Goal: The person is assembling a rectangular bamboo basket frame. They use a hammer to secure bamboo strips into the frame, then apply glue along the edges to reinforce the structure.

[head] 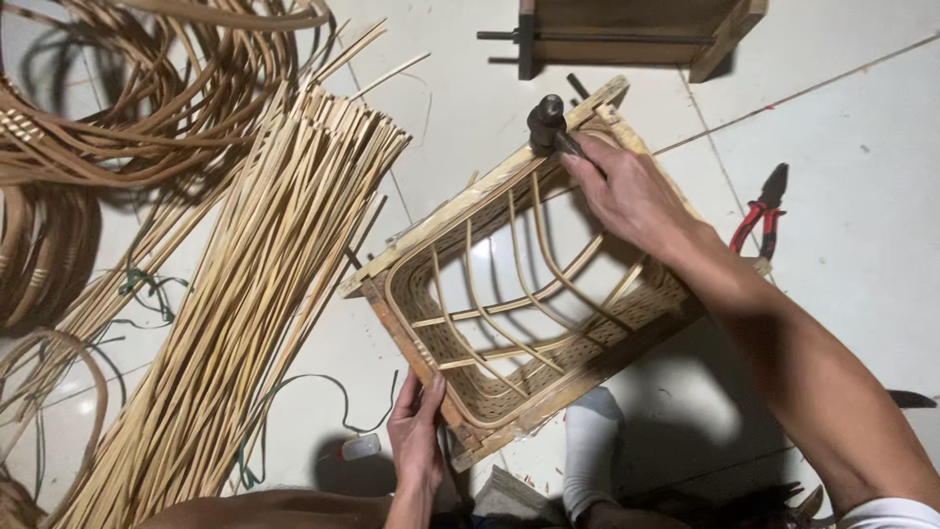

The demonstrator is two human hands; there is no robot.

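We have our right hand (627, 191) clenched around the handle of a small dark-headed metal hammer (548, 122), its head resting at the far corner of a rectangular woven rattan basket with a pale wooden rim (470, 201). The hammer's handle runs from our fist up and to the left, so the head points away from us toward the top of the view. Our left hand (416, 431) clasps the near corner of the same basket, thumb on the rim's edge and fingers wrapped beneath.

The basket lies tipped on the white tiled floor (842, 127) with its open mouth facing us, curved ribs showing inside. Its long axis runs diagonally, from lower left near our left hand to upper right under the hammer.

Just left of the basket lies a thick bundle of long pale split-bamboo strips (255, 294), slanting from lower left to upper right. Coils of brown rattan cane (117, 108) sit farther left. Red-handled pliers (764, 211) lie on the tiles to the right, near our forearm. A dark wooden frame (627, 34) stands beyond the basket. Our white-socked foot (592, 441) rests below the basket.
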